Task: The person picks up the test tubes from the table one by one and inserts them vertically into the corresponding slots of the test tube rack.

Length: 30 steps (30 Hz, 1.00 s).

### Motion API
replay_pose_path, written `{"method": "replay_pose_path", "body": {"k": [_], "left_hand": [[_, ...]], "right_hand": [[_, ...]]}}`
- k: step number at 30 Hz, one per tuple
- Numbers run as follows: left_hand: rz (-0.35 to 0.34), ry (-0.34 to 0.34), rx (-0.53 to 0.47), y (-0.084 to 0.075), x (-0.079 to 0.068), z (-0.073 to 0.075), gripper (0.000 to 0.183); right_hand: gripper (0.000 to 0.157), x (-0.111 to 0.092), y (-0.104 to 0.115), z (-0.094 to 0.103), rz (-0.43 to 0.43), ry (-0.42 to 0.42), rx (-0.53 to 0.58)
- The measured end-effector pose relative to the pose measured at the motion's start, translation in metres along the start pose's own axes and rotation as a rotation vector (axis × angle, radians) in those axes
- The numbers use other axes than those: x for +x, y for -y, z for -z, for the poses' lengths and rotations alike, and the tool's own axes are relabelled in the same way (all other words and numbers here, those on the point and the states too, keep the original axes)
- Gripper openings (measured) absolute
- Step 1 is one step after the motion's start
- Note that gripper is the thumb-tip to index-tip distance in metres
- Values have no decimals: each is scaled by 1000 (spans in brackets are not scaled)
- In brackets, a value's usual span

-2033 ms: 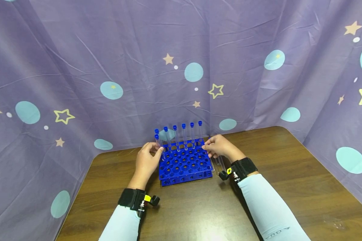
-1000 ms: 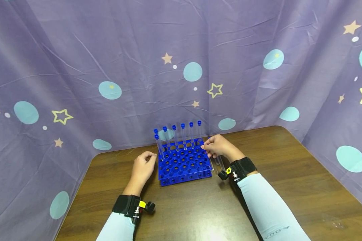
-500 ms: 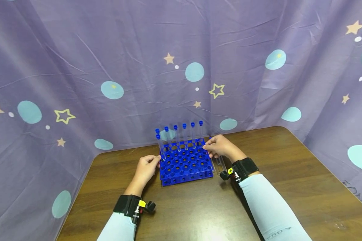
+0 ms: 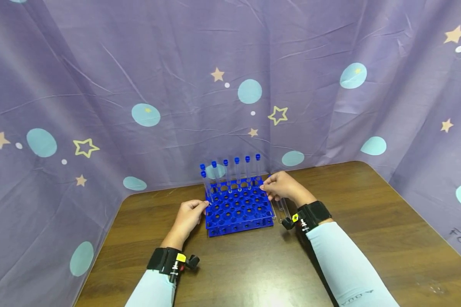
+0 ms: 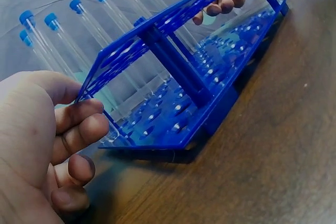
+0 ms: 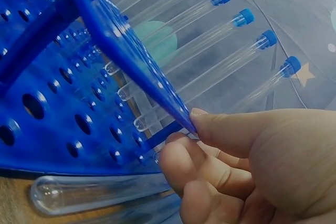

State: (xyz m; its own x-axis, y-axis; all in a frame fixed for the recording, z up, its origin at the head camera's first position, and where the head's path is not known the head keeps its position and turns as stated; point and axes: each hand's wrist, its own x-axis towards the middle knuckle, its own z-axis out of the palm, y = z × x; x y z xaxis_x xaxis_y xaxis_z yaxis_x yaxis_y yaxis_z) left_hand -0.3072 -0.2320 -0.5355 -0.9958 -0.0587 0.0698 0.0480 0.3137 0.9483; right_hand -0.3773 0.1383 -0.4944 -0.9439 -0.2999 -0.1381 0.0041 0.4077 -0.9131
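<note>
A blue test tube rack with rows of holes stands on the table. Several clear test tubes with blue caps stand along its back row, and one more tube is in front of them at the left end. My left hand pinches the left edge of the rack's top plate between thumb and index finger, its other fingers curled below. At the opposite end, my right hand pinches the plate's right edge, its thumb on top.
Loose clear tubes lie on the wooden table against the rack's right side, partly behind my right hand. A small transparent thing lies near the right front. A patterned purple curtain hangs behind the table.
My left hand has let go of the front left tube, drawn back to the left, then come in lower and taken the rack's left edge. The right hand has stayed at the rack's right edge.
</note>
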Motion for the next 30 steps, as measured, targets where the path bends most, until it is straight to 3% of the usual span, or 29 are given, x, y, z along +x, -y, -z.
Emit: {"method": "replay_pose_path", "body": {"k": [9, 23, 30], "left_hand": [[-14, 18, -31, 5, 1, 0, 35], [-42, 20, -33, 5, 1, 0, 34], [-43, 18, -20, 4, 0, 1, 36]], "right_hand": [[27, -4, -1, 8, 27, 2, -63], [21, -14, -2, 36, 16, -151, -242], [19, -17, -3, 41, -86, -60, -363]]}}
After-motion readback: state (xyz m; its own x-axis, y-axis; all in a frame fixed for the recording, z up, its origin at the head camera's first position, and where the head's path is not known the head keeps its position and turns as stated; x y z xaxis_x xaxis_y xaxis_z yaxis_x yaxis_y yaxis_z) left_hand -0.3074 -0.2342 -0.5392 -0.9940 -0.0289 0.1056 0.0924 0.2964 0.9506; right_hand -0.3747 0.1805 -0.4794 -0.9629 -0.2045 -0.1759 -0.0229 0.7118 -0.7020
